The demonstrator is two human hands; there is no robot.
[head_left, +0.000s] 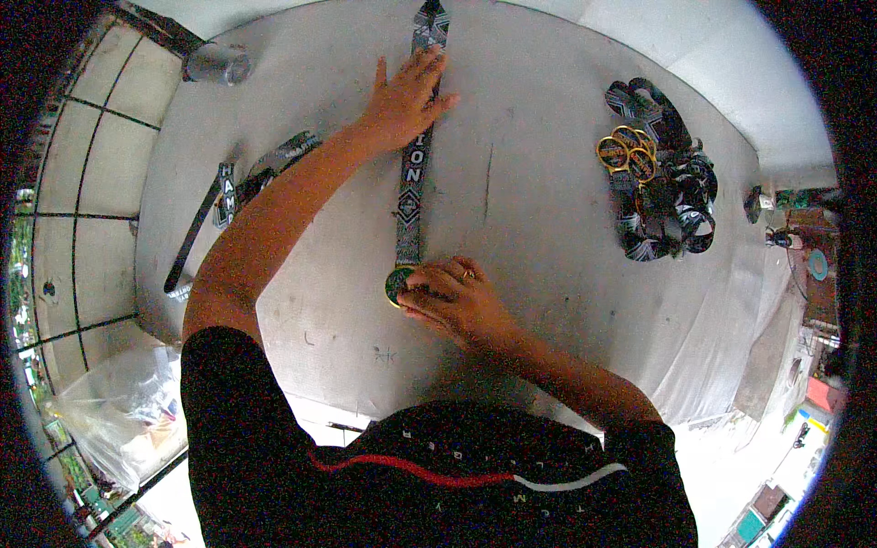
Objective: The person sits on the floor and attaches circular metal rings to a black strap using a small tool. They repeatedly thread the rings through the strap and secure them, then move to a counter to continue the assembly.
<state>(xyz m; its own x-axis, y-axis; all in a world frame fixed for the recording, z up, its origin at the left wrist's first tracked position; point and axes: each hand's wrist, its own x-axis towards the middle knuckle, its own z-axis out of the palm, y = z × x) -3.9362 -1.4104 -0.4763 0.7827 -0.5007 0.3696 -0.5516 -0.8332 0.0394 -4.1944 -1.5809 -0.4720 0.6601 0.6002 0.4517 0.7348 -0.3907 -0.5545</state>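
Observation:
A black, white and grey medal ribbon (410, 196) lies stretched lengthwise on the pale table (539, 210), running to the far edge. At its near end is a round medal (396, 285) with a gold rim and dark face. My left hand (402, 105) rests on the far part of the ribbon, fingers spread, covering some of it. My right hand (454, 300) is closed at the medal's right side, fingers bent over it and hiding part of its face. A ring shows on one right finger.
Several gold-rimmed medals (628, 152) lie on a heap of dark ribbons (671, 205) at the right. More ribbons (224, 196) lie at the left, partly behind my left arm. A clear cup-like container (217, 66) is at the far left corner. A plastic bag (123, 411) is at the lower left.

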